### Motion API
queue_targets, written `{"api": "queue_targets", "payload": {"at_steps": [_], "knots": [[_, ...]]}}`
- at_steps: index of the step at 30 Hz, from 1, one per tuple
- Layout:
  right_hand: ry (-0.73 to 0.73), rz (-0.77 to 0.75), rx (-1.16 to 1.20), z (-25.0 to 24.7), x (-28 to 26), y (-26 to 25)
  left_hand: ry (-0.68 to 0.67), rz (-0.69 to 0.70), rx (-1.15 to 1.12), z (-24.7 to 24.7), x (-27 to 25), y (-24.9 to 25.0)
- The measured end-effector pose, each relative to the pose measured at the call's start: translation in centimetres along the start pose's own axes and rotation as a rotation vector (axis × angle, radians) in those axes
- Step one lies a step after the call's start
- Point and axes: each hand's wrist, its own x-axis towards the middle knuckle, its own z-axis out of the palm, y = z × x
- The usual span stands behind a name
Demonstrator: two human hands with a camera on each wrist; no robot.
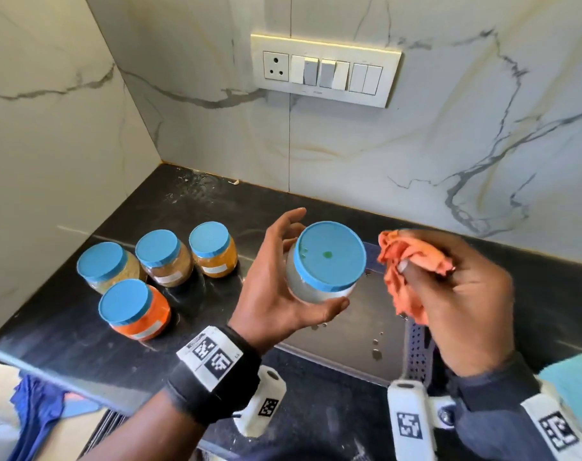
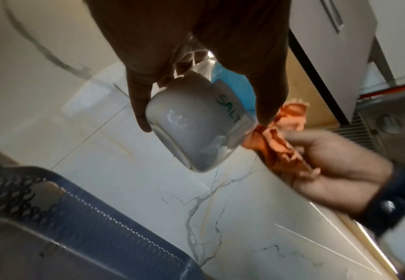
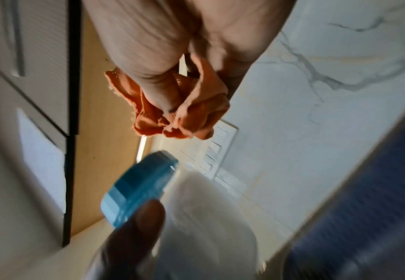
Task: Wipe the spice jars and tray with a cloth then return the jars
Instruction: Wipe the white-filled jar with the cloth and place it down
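Fingers [image 1: 406, 266] of the right hand [image 1: 462, 304] curl round a bunched orange cloth [image 1: 412, 257], held just right of the salt jar [image 1: 326, 261]. Beside it the left hand [image 1: 276, 287] grips that blue-lidded jar in the air, thumb under its white body, fingers loosely spread behind it. Below the jar lies the perforated blue tray [image 1: 416, 354] on the black counter [image 1: 216, 201]. Left of the salt jar stand four more blue-lidded jars [image 1: 156, 261]. Beyond it, a switch panel [image 1: 326, 69] sits on the marble wall.

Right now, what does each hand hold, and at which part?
The left hand grips the salt jar round its white body, below the lid. The right hand holds the bunched orange cloth in its fingers.
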Motion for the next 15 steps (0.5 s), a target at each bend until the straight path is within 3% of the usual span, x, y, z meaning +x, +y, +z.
{"api": "queue_targets", "payload": {"at_steps": [5,10,15], "knots": [[-0.100,-0.380,-0.307,0.9,2.1,-4.2,-0.072,0.177,0.167,-0.2,0.2,0.1],[-0.308,-0.415,-0.441,3.3,2.7,-5.3,-0.075,0.375,0.296,0.3,0.5,0.7],[-0.486,-0.421,-0.502,2.5,0.1,-6.4,-0.063,0.347,0.264,-1.1,0.4,0.6]]}}
